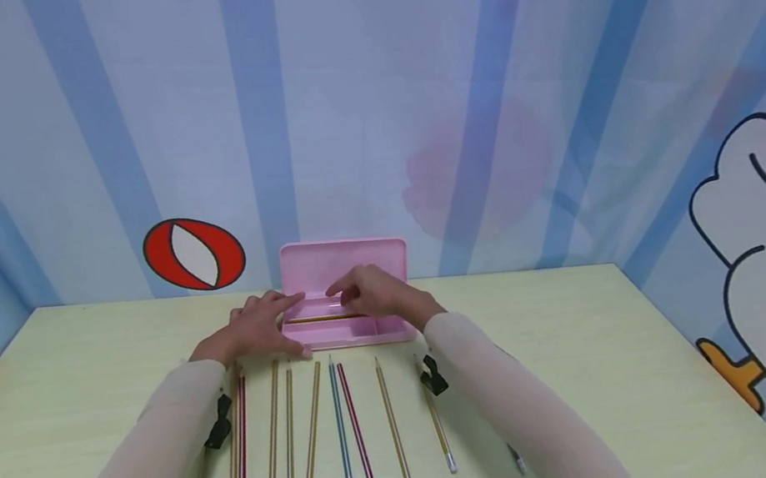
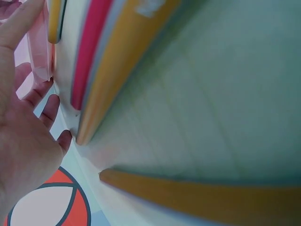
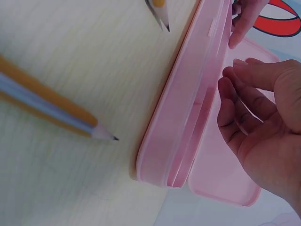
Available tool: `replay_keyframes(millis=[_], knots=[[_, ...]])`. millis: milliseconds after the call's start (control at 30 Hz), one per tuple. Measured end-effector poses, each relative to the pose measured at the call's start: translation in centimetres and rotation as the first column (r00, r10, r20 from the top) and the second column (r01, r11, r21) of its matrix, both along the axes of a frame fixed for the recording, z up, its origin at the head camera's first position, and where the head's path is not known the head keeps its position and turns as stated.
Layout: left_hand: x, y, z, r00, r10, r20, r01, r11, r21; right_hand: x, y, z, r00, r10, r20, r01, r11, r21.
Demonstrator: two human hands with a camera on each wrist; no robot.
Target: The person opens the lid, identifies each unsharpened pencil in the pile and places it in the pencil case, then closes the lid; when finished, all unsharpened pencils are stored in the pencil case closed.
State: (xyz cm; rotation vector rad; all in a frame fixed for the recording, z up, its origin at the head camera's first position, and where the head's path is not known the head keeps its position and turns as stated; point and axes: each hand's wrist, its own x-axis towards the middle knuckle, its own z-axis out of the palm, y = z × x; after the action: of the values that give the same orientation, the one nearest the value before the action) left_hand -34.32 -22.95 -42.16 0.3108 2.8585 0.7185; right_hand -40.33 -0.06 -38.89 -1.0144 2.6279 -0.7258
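A pink pencil case [image 1: 332,344] lies at the back of the table with its lid [image 1: 296,266] raised behind it. Inside it, a yellow pencil [image 1: 316,319] stretches lengthwise. At the case's left end is my left hand [image 1: 257,328], fingers spread, thumb by the front edge and forefinger by the back. My right hand [image 1: 375,291] hovers over the right half of the case. In the right wrist view its fingers [image 3: 240,106] bend loosely, the thumb close to them, with nothing between. The right hand covers the right end of the yellow pencil in the head view.
In front of the case, several pencils lie in a spread row on the table [image 1: 603,371], among them a red pencil [image 1: 359,437], a teal pencil [image 1: 342,432] and a yellow pencil [image 1: 395,431]. My forearms pass over some. A printed cloth [image 1: 343,93] hangs behind the table.
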Motion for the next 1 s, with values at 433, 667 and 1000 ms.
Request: replay_keyframes(millis=[433, 667, 1000], knots=[[0.2, 0.3, 0.1, 1.0, 0.004, -0.003, -0.004, 1.0, -0.004, 3.3, 1.6, 0.2, 0.991, 0.125, 0.045, -0.121, 0.988, -0.092], [0.2, 0.2, -0.1, 1.0, -0.007, -0.011, 0.007, 1.0, -0.009, 5.8, 2.4, 0.2, 0.978, 0.151, 0.145, -0.126, 0.977, -0.171], [-0.2, 0.0, -0.4, 1.0, -0.011, -0.02, 0.01, 1.0, -0.023, 8.6, 3.3, -0.6, 0.96, 0.138, 0.243, -0.083, 0.971, -0.224]])
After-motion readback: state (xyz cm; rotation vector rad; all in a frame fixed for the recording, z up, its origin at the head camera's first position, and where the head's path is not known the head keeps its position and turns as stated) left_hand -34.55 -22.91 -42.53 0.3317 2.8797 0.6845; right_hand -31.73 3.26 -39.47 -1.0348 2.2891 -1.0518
